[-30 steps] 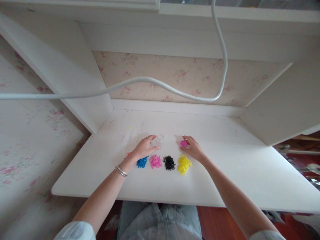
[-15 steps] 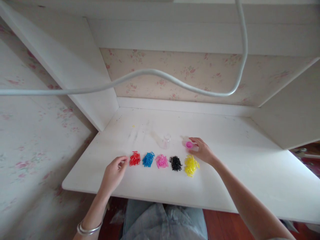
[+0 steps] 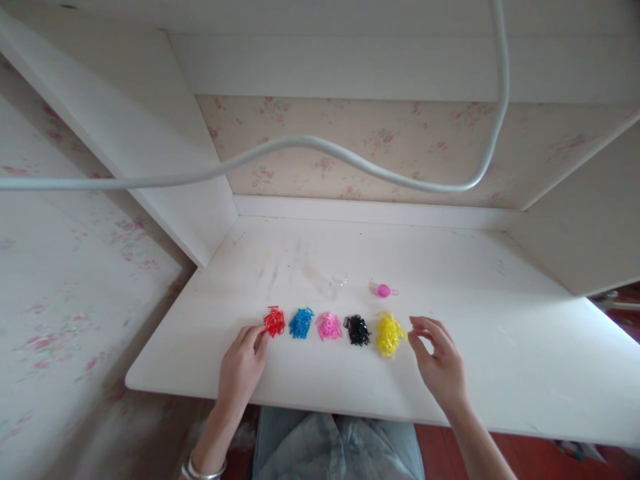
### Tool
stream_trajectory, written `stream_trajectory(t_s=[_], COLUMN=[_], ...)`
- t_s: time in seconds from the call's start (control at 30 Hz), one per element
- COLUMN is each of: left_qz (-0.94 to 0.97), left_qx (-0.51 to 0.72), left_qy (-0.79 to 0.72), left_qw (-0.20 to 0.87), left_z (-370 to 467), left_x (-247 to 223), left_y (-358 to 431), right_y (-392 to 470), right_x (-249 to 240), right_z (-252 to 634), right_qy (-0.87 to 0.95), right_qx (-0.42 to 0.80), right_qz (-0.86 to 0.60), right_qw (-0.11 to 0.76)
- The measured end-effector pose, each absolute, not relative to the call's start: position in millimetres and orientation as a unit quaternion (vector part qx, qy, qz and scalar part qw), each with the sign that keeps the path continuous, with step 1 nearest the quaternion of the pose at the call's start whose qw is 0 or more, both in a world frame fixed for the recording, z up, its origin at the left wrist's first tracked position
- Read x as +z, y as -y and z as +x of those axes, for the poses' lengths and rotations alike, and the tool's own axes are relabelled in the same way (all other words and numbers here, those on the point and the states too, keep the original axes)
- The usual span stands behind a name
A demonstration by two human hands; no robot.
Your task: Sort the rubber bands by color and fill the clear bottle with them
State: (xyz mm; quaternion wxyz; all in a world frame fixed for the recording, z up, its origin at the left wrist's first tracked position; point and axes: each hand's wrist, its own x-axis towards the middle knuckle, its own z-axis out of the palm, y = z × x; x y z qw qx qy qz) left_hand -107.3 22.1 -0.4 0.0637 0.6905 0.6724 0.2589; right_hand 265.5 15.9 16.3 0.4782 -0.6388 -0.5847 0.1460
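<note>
- I judge the colours fully sorted: red pile [image 3: 275, 322], blue pile [image 3: 301, 323], pink pile [image 3: 329, 326], black pile [image 3: 358, 331] and yellow pile [image 3: 389, 335] run left to right on the desk [image 3: 510, 340].
- Apart, I see a yellow speck [image 3: 269, 254] far left; the pink piece [image 3: 383, 291] and faint clear piece [image 3: 341, 282] lie beyond the row.
- Left hand [image 3: 243, 363]: at the red pile's left edge; I can't tell whether it grips anything.
- Right hand [image 3: 443, 363]: just right of the yellow pile, thumb and fingertips slightly parted, nothing visible between.
- The piles look thin-stranded and glossy; the pink piece is rounded, with a narrow loop.
</note>
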Motion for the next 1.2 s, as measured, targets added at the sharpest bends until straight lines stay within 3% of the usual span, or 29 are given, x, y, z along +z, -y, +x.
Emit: stream_trajectory(t_s=[0.13,0.33,0.67,0.87,1.0,1.2], left_qz=[0.689,0.692,0.669,0.716,0.731,0.744], left_qx=[0.261,0.257,0.304,0.304,0.274,0.251], left_qy=[-0.675,-0.674,-0.678,-0.617,-0.603,-0.604], left_qw=[0.045,0.034,0.029,0.12,0.165,0.138], left_z=[-107,-104,-87,-45,-18,-1], left_x=[-2,-1,12,14,10,7], left_y=[-23,-25,-12,-1,-4,-18], right_y=[16,23,-8,-37,-42,-40], right_x=[9,12,23,28,26,28], right_z=[225,182,158,157,156,160], right_qy=[0.611,0.716,0.723,0.736,0.75,0.751], right_qx=[0.196,0.243,0.177,0.13,0.134,0.153], right_qz=[-0.622,-0.56,-0.633,-0.648,-0.636,-0.628], right_qw=[0.45,0.339,0.213,0.144,0.118,0.134])
